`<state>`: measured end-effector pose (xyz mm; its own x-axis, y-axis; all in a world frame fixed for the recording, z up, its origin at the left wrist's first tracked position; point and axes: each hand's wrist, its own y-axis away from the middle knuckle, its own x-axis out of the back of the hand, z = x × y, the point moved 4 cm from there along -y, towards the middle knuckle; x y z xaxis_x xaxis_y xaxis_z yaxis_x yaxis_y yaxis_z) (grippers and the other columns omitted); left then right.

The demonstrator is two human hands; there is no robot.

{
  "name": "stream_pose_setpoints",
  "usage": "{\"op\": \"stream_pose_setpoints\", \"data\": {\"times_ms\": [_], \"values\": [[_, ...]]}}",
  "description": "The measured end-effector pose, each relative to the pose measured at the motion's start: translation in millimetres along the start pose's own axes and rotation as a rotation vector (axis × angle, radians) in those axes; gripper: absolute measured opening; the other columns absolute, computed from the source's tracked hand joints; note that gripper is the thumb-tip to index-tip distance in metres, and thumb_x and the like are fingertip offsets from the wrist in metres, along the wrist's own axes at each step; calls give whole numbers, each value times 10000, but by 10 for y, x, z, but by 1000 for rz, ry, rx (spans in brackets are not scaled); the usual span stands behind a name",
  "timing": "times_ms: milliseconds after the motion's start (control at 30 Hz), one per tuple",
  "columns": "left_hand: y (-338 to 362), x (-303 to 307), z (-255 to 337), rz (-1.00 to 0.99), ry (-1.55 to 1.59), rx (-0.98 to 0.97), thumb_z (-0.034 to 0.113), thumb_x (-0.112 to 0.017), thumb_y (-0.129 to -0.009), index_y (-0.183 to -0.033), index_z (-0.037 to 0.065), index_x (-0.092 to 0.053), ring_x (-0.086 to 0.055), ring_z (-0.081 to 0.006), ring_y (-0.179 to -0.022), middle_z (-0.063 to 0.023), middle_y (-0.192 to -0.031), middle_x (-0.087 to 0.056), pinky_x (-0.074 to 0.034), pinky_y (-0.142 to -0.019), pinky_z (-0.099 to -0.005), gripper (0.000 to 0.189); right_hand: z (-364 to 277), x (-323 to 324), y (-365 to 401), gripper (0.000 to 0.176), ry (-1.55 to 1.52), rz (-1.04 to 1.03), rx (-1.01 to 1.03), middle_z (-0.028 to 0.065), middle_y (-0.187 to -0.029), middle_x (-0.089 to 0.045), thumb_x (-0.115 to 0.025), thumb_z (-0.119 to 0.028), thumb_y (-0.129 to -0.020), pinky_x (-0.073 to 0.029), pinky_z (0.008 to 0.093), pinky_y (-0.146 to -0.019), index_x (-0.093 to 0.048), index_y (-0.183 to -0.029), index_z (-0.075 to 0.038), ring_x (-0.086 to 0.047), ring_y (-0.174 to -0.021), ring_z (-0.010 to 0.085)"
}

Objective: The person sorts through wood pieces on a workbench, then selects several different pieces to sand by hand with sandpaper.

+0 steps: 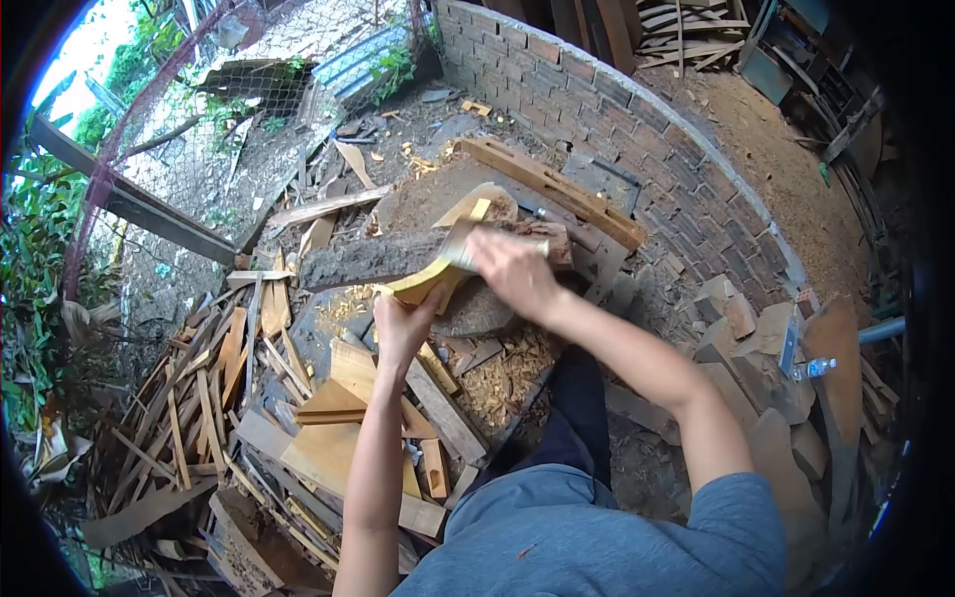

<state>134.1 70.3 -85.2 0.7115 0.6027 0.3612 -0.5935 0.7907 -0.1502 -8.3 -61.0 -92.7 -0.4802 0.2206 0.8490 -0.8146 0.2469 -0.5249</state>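
Note:
My left hand [406, 310] is closed around the lower end of a curved piece of yellow wood [422, 281], which is held tilted above a chopping log [476, 310]. Against the upper part of that wood is a blurred tool with a flat greyish face [459, 245]. My right hand [517, 271] is closed on this tool; motion smear hides its exact kind. Behind both hands lies a rough, bark-covered timber [363, 261]. Wood chips [502, 383] cover the ground below the log.
A long notched beam [557, 191] lies beyond the log, before a low brick wall [657, 139]. Scrap sticks [204, 398] and cut boards [333, 458] are heaped at left. Wood blocks [741, 338] and a plastic bottle [818, 368] are at right. Wire mesh [239, 99] stands at back left.

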Motion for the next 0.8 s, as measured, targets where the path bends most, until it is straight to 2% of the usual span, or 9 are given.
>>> {"op": "stream_pose_setpoints", "data": {"times_ms": [100, 167, 233, 300, 433, 533, 633, 700, 800], "values": [[-46, 5, 29, -12, -17, 32, 147, -766, -814, -1015, 1, -745, -725, -162, -760, -117, -850, -755, -551, -684, -304, 249, 253, -2, -133, 313, -41, -29, -217, 216, -1234, -649, -550, -43, -906, -576, 368, -914, -623, -1196, 47, -669, -1114, 275], [-12, 2, -23, -55, 46, 106, 81, -758, -838, -1057, -40, -715, -664, -102, -849, -76, -924, -738, -536, -745, -277, 254, -192, 129, -91, 341, -207, 39, -36, 232, -1235, -644, -522, -33, -908, -569, 367, -926, -601, -1227, 56, -666, -1116, 299], [-7, 19, -91, -70, 52, 90, 87, -758, -839, -1065, -37, -715, -667, -110, -837, -75, -904, -737, -536, -740, -281, 261, -527, 427, -115, 371, -258, 97, 10, 218, -1234, -650, -518, -38, -896, -541, 383, -972, -604, -1247, 46, -645, -1152, 315], [-14, 49, 51, -89, -56, 116, 94, -762, -834, -1063, -28, -719, -673, -121, -836, -82, -918, -740, -536, -739, -286, 262, -309, 218, -158, 377, -186, 39, 24, 192, -1244, -652, -527, -36, -907, -531, 380, -991, -593, -1273, 28, -642, -1158, 310], [-45, 37, 115, -24, -80, 19, 149, -768, -814, -995, -23, -736, -735, -184, -773, -144, -865, -752, -554, -685, -306, 252, 130, -163, -254, 306, -37, -32, -229, 150, -1254, -655, -525, -40, -941, -533, 401, -991, -623, -1227, 5, -641, -1161, 283], [-25, 43, 5, -30, -23, 39, 155, -769, -814, -997, -25, -736, -734, -179, -769, -138, -865, -753, -555, -687, -309, 259, -444, 127, -189, 288, -259, 84, -82, 174, -1212, -671, -525, -52, -925, -552, 385, -958, -659, -1175, -1, -660, -1131, 275], [18, 39, 146, -23, 2, 68, 189, -766, -823, -989, -10, -740, -739, -199, -760, -140, -854, -751, -557, -682, -321, 260, -173, 63, -171, 283, -229, 56, 16, 167, -1173, -689, -523, -54, -918, -567, 354, -926, -657, -1165, -19, -685, -1078, 282], [-23, 40, 237, -37, -213, 8, 217, -762, -831, -980, 16, -747, -743, -231, -762, -150, -838, -744, -558, -672, -334, 251, 247, -106, -188, 288, -172, 12, -153, 181, -1195, -675, -541, -70, -921, -567, 356, -927, -651, -1181, -17, -679, -1092, 269], [-42, 75, 209, -37, -216, 0, 241, -761, -829, -1000, 34, -748, -741, -253, -768, -158, -827, -736, -558, -659, -349, 269, -42, -43, -194, 330, -296, -8, -246, 193, -1209, -666, -506, -21, -915, -568, 381, -927, -643, -1214, -4, -677, -1089, 291]]}}
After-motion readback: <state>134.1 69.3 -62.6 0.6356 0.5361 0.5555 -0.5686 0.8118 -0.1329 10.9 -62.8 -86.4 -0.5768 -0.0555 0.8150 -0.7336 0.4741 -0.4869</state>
